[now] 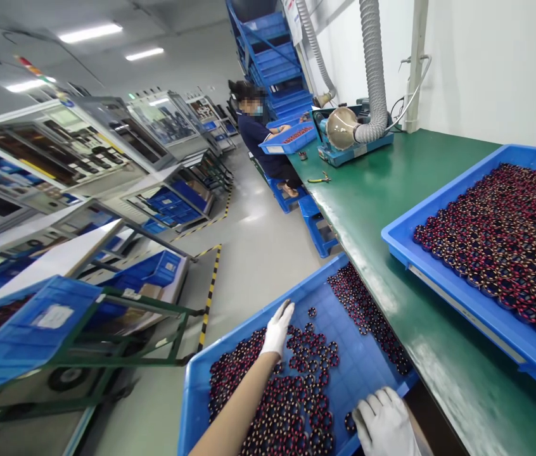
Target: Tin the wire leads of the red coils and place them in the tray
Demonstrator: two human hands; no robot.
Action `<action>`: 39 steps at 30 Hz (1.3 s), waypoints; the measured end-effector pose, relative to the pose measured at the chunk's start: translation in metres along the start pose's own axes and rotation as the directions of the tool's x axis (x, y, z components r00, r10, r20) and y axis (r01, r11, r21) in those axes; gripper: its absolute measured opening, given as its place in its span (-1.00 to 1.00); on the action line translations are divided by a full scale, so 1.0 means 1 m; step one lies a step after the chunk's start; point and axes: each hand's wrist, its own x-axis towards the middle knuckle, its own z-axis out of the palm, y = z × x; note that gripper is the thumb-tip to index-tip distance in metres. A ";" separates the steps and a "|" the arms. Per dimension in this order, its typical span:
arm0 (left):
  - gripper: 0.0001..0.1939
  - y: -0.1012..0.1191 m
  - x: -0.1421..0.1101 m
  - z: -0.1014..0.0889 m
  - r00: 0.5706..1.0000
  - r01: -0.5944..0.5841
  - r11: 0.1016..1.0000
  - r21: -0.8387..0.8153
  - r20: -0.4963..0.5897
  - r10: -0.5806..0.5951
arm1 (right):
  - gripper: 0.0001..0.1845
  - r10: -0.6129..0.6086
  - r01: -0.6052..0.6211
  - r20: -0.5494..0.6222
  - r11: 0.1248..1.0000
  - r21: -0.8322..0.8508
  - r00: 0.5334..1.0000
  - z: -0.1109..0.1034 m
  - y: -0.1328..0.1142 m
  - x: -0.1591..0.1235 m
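Note:
My left hand (pixel 278 330), in a white glove, reaches over a blue tray (pixel 258 315) with its fingers stretched out. Beneath and around it lie many small ring-shaped parts (pixel 291 399), dark with red and copper-coloured segments like wound coils. At the tray's near right side is my right hand (pixel 386 423), also gloved, its fingers bent and slightly apart. A single dark ring (pixel 350 422) lies against its fingertips; I see nothing clearly gripped. A denser group of rings (pixel 367 316) fills the tray's right side, partly hidden by the bench edge.
The green bench (pixel 420 171) runs along the right, bearing another blue tray (pixel 458 310) full of rings, yellow-handled pliers (pixel 319 179) and a machine with a hose (pixel 370 82). Ahead, a co-worker (pixel 261 136) sits at a tray. A cart (pixel 154 358) stands left.

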 end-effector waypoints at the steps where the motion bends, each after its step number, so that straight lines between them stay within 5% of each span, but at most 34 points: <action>1: -0.64 -0.005 -0.002 -0.010 1.000 -0.014 1.000 0.024 0.010 0.014 | -0.83 0.000 0.000 0.000 1.000 0.000 1.000 0.001 0.000 -0.001; 5: -0.60 -0.028 -0.018 -0.043 0.984 -0.148 0.977 0.153 0.121 0.130 | -0.80 0.002 -0.002 -0.016 1.000 0.002 1.000 0.004 0.001 -0.003; 8: -0.48 -0.038 -0.026 -0.049 0.931 -0.310 0.924 0.226 0.271 0.246 | -0.78 0.010 -0.010 -0.043 1.000 0.000 0.999 0.004 -0.001 -0.002; 13: -0.22 -0.034 -0.013 -0.034 0.800 -0.530 0.807 0.262 0.469 0.373 | -0.74 0.004 -0.004 -0.062 1.000 -0.010 0.998 0.002 -0.002 0.001; 20: -0.07 -0.013 -0.002 -0.004 0.672 -0.696 0.679 0.234 0.546 0.500 | -0.69 0.004 -0.008 -0.082 0.999 -0.047 0.997 0.005 -0.001 0.002; 30: -0.51 -0.010 -0.015 0.013 0.702 -0.701 0.652 0.288 0.441 0.560 | -0.60 0.017 -0.026 -0.158 0.998 -0.053 0.987 0.015 -0.001 -0.002; 39: -0.54 -0.015 -0.005 0.013 0.687 -0.717 0.602 0.351 0.502 0.526 | -0.58 0.000 -0.011 -0.148 0.997 -0.071 0.989 0.017 0.002 -0.004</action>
